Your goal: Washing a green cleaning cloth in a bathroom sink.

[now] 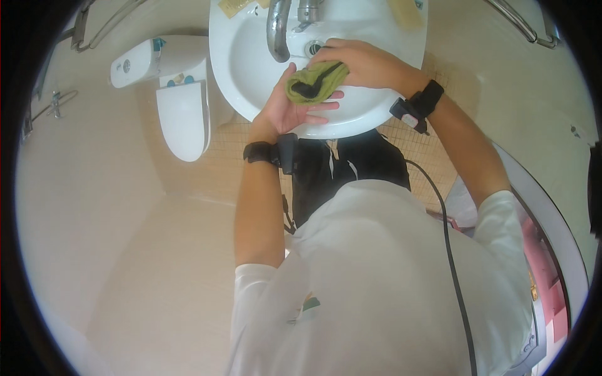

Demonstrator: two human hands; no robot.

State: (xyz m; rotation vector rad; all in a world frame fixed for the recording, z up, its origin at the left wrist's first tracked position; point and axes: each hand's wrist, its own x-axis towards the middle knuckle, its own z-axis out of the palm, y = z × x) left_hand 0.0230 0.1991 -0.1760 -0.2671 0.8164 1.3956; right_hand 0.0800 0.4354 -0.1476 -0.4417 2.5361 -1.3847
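Cloth sits over the basin, resting on your spread, open left hand, its edge held in your curled right hand; if that grip loosens, it could slide off.

1. Pale, plain walls on both sides here.
2. Over to the left, a white toilet, lid down!
3. Below, small beige floor tiles run in a grid.
4. Top right, a chrome rail on the wall, and soft light throughout.
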